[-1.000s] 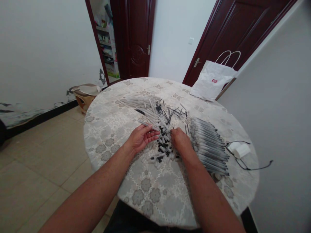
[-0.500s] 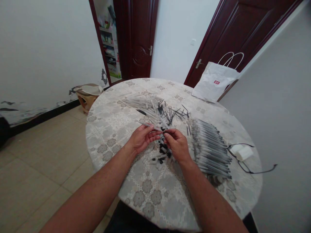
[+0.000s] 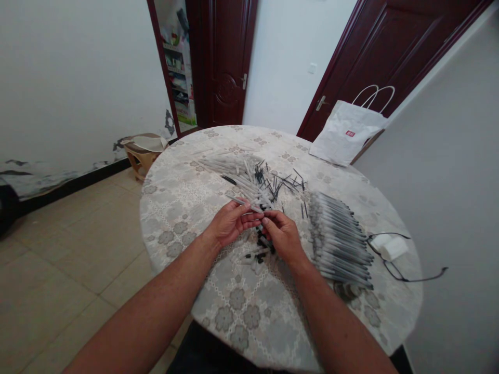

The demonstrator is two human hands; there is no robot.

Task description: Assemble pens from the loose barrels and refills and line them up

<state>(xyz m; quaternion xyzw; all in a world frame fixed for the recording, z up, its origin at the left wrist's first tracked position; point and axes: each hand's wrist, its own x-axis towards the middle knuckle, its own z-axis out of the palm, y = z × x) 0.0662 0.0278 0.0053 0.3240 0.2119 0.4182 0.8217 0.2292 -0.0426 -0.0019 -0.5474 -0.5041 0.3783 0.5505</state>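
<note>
My left hand [image 3: 233,222] holds a pale pen barrel [image 3: 255,209] between thumb and fingers, over the middle of the round table. Close beside it, the fingers of my right hand [image 3: 281,228] are pinched together at the barrel's right end; any small part between them is too small to make out. Beyond my hands lies a pile of loose white barrels [image 3: 230,169], with thin black pieces [image 3: 286,182] scattered to its right. Small black caps [image 3: 259,255] lie just below my hands. A neat row of pens [image 3: 341,239] is right of my right hand.
Eyeglasses [image 3: 393,270] and a white roll [image 3: 393,247] lie near the right edge of the table [image 3: 234,337]. A white paper bag [image 3: 343,132] stands at the back right. A stool [image 3: 142,156] is on the floor at the left.
The whole view has shifted slightly. My fingertips stay together at the end of the barrel, with hardly any change in their hold.
</note>
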